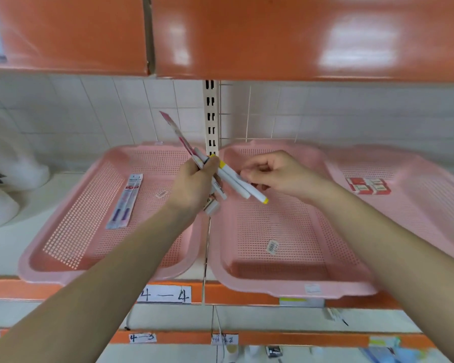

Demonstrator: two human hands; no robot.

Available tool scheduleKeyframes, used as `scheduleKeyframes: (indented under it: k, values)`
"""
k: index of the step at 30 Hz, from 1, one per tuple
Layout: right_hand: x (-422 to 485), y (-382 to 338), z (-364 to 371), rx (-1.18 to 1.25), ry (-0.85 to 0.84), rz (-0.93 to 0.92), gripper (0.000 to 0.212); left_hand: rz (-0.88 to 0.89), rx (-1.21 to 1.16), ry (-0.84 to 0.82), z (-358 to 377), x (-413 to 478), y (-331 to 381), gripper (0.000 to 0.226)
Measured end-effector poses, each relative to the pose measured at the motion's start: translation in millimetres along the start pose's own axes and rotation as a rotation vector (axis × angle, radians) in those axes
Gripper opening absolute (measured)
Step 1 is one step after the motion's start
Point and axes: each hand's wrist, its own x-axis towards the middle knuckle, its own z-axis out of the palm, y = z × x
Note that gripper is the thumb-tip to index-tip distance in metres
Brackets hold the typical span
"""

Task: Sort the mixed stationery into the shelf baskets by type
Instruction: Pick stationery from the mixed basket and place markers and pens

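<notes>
My left hand [194, 184] grips a mixed bundle of stationery: white markers with yellow ends [243, 186] and a long flat pink packet [180, 138] sticking up and to the left. My right hand [278, 174] pinches one of the white markers near its middle, above the middle pink basket [286, 284]. The left pink basket [63, 265] holds one flat packet of pens [126, 203]. The right pink basket [430, 205] holds a red and white pack of erasers [368, 186].
An orange shelf [273, 35] hangs low overhead. A slotted white upright [210, 116] stands between the left and middle baskets against the tiled wall. White rounded objects [8, 166] sit at the left. Lower shelves carry labels [165, 294] and small items.
</notes>
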Motion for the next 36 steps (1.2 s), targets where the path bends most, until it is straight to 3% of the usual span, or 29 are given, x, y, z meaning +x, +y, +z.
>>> scheduleKeyframes:
  k: [7,12,17,23,29,36]
  values:
    - [-17,7,6,-0.066,0.096,0.01,0.007,0.03,0.015,-0.032,9,-6,-1,0.027]
    - [-20,16,-5,-0.126,0.201,-0.008,0.024,-0.02,-0.009,-0.003,8,-8,-3,0.034]
    - [-7,34,-22,-0.421,0.317,0.029,0.009,-0.073,-0.043,0.032,-1,-7,2,0.027]
    - [17,62,-19,-0.734,0.235,0.146,0.019,-0.084,-0.023,0.046,-11,-7,6,0.026]
    - [36,76,-5,-0.836,0.18,0.238,0.018,-0.074,-0.032,0.037,-21,-8,6,0.03]
    - [51,78,3,-0.88,0.216,0.202,0.019,-0.091,0.016,0.023,-31,-3,3,0.029]
